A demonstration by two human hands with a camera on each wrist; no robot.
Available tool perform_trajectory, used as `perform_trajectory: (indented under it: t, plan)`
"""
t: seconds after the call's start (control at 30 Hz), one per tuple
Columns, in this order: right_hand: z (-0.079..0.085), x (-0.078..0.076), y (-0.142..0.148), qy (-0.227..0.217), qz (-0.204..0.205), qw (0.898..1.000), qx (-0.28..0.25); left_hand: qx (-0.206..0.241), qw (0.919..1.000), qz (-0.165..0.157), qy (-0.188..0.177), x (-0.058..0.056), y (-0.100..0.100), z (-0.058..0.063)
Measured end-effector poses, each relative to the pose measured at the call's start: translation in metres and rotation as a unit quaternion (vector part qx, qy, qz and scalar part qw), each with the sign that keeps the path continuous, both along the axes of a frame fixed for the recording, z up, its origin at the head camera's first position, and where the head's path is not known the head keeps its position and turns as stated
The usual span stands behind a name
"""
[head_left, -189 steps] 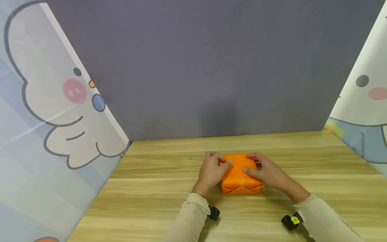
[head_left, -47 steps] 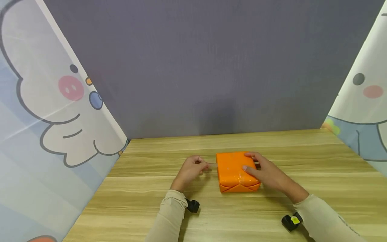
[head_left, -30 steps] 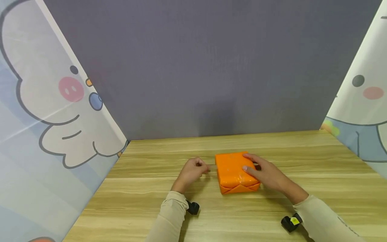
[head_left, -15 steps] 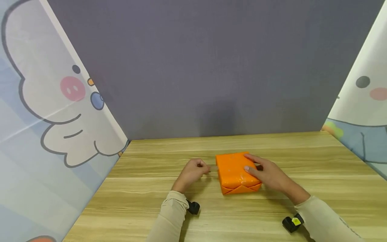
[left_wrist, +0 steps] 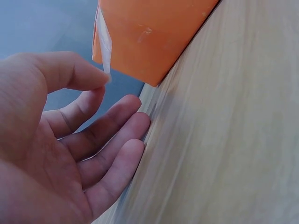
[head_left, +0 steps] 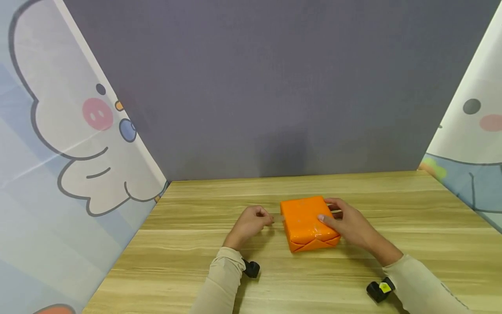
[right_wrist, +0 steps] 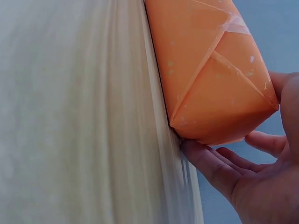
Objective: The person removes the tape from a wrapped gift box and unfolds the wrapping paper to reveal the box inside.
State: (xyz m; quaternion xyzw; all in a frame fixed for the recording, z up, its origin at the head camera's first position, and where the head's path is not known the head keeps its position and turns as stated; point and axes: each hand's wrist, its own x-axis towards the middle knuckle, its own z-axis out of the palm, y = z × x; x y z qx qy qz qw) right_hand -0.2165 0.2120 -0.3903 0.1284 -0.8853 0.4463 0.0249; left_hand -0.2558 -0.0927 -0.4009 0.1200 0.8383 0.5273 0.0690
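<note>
An orange wrapped package [head_left: 306, 218], box-shaped with folded ends, sits on the wooden table. Off its left side, my left hand [head_left: 249, 224] pinches a strip of clear tape [left_wrist: 105, 44] between thumb and forefinger. That strip runs up to the package's edge in the left wrist view, and the other fingers of this hand are loosely bent. My right hand [head_left: 351, 222] grips the package from the right, its thumb on the top face and fingers along the far right side. Another piece of tape [right_wrist: 237, 24] lies over a wrapping fold in the right wrist view.
The wood-grain table [head_left: 188, 270] ends at a dark grey back panel [head_left: 251, 87]. Cartoon-printed sheets stand at the left [head_left: 70, 174] and right [head_left: 470, 144]. Each wrist wears a small black camera, the right one [head_left: 378, 290] with a yellow mark.
From resting on the package, my left hand has moved left, drawing out the tape strip. The package has since turned slightly, while my right hand keeps hold and has shifted its fingers.
</note>
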Motion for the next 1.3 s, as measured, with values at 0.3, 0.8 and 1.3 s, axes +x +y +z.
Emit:
perform_trajectory:
  t: [0.3,0.8,1.3]
  plan:
    - [-0.002,-0.002,0.003,0.025,-0.002,0.999,0.021,0.003,1.0,0.006,-0.005,0.0,0.001,0.001]
    - [-0.002,-0.004,0.005,0.008,0.004,1.0,0.015,0.081,0.9962,-0.023,0.021,-0.001,0.018,0.001]
    - [-0.003,-0.007,0.005,-0.01,-0.025,0.999,0.04,0.045,0.9951,-0.081,0.035,0.002,0.008,0.003]
